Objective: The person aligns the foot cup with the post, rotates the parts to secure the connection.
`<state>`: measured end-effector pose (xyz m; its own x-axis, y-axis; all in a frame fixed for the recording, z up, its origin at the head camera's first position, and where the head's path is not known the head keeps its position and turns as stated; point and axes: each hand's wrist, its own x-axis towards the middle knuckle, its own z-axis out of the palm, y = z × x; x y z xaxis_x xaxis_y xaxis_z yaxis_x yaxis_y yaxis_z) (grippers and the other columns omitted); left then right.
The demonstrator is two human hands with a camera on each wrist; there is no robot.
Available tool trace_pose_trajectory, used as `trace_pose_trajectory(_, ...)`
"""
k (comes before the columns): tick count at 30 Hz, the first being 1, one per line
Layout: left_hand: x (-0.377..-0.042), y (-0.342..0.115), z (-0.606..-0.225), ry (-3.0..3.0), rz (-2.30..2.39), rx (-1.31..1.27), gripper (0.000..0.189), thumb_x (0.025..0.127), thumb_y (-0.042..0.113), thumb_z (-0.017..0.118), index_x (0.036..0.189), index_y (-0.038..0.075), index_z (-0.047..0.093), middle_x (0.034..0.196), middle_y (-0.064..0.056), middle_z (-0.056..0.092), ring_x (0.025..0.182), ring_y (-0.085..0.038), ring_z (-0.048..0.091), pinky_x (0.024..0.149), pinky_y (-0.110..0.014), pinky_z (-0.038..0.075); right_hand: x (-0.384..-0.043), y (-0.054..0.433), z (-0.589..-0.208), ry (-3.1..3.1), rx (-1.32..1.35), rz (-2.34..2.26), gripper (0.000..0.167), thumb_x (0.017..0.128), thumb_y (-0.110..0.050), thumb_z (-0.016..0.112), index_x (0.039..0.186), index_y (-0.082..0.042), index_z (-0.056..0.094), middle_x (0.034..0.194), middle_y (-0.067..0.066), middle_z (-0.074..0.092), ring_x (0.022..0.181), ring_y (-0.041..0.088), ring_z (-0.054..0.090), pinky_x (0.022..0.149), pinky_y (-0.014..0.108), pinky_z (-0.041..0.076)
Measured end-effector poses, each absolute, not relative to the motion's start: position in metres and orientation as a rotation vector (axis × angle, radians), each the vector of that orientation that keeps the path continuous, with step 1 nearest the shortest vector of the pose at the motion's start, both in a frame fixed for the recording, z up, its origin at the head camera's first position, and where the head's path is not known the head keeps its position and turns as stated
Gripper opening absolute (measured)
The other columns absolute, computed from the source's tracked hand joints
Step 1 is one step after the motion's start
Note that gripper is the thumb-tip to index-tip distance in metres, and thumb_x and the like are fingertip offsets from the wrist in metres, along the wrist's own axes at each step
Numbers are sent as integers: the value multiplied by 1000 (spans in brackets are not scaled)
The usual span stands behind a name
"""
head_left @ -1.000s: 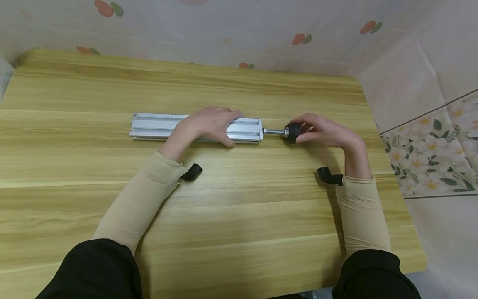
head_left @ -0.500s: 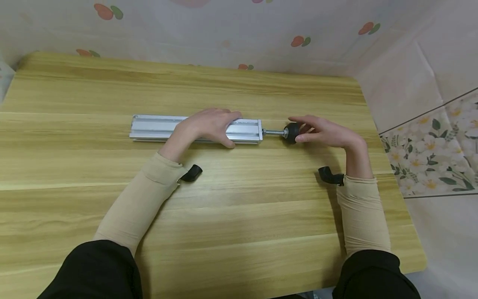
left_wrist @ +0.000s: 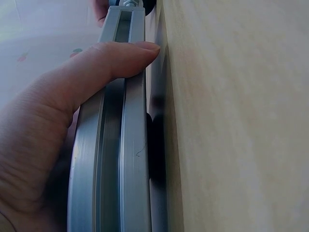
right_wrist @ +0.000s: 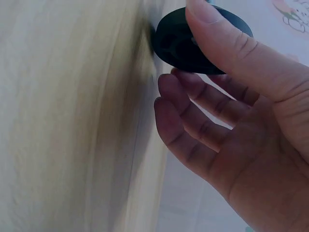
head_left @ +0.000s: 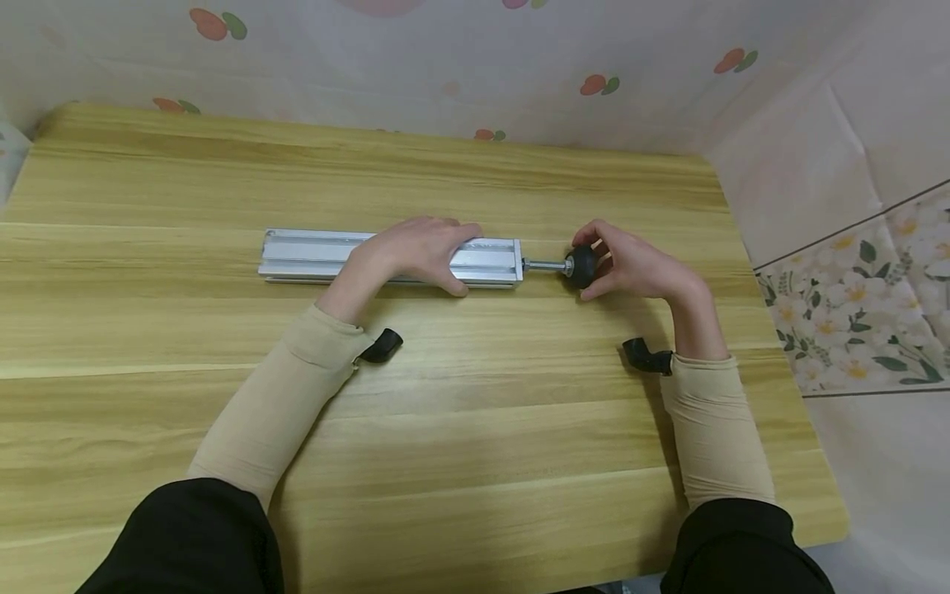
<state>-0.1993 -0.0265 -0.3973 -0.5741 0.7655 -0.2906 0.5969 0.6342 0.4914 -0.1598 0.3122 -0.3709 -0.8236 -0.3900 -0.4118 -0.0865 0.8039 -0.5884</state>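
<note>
A silver aluminium extrusion (head_left: 312,254) with lengthwise grooves lies across the table. My left hand (head_left: 418,252) grips it near its right end, thumb on the near side; in the left wrist view the thumb crosses the grooved face of the extrusion (left_wrist: 135,159). From the right end plate juts a threaded rod (head_left: 547,266) with a nut, ending in a round black levelling foot (head_left: 581,267). My right hand (head_left: 631,260) holds the foot's rim between thumb and fingers. The right wrist view shows the thumb over the underside of the foot (right_wrist: 178,46), other fingers curled below it.
The wood-grain table (head_left: 505,445) reaches to a wall covering (head_left: 445,66) with cherry prints behind and a flowered panel (head_left: 861,289) at the right. Black wrist cameras stick out from the left sleeve (head_left: 382,346) and the right sleeve (head_left: 646,356).
My right hand has loosened and then taken the levelling foot's rim again, thumb lower and fingers higher, its wrist shifting slightly left. The left hand and extrusion stay put.
</note>
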Motion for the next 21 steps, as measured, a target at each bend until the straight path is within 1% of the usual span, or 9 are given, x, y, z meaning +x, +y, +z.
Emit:
trace_pose_trajectory(4,-199,-27,-396,2376,473,1064,82,84,43,76,153,14,41,139,-10,61,127,-28,58,113,-49,43,-159,313,-369,2473,-347,-766,67,81,-7,86,135,-4,47,128,18,60,111,35,67,95,39,57)
trace_pose_trajectory(8,-198,-27,-395,2381,477,1064,83,84,43,76,154,13,41,140,-11,61,127,-28,58,112,-49,44,-160,316,-367,2478,-360,-778,64,83,-8,85,134,-3,47,129,17,60,114,33,64,97,41,55)
trace_pose_trajectory(12,-198,-26,-395,2380,476,1071,82,84,43,76,152,13,42,135,-10,62,122,-28,59,110,-49,45,-160,320,-367,2473,-361,-779,63,85,-10,83,136,-4,47,130,16,60,117,31,62,99,41,54)
trace_pose_trajectory(15,-198,-26,-395,2380,473,1074,80,84,43,76,151,13,43,132,-9,63,119,-27,59,108,-48,45,-159,323,-367,2476,-365,-761,60,88,-14,81,139,-5,50,131,15,61,118,30,62,97,34,52)
trace_pose_trajectory(18,-198,-25,-395,2381,474,1071,79,84,42,76,151,14,44,131,-8,63,118,-27,59,108,-48,45,-157,326,-365,2478,-391,-742,57,92,-16,77,142,-5,52,134,16,59,118,31,61,93,25,49)
trace_pose_trajectory(21,-197,-26,-395,2378,475,1067,80,84,42,76,151,14,43,131,-8,63,118,-27,60,108,-48,45,-156,327,-363,2477,-428,-729,56,95,-16,73,146,-4,52,135,17,57,119,32,59,90,21,46)
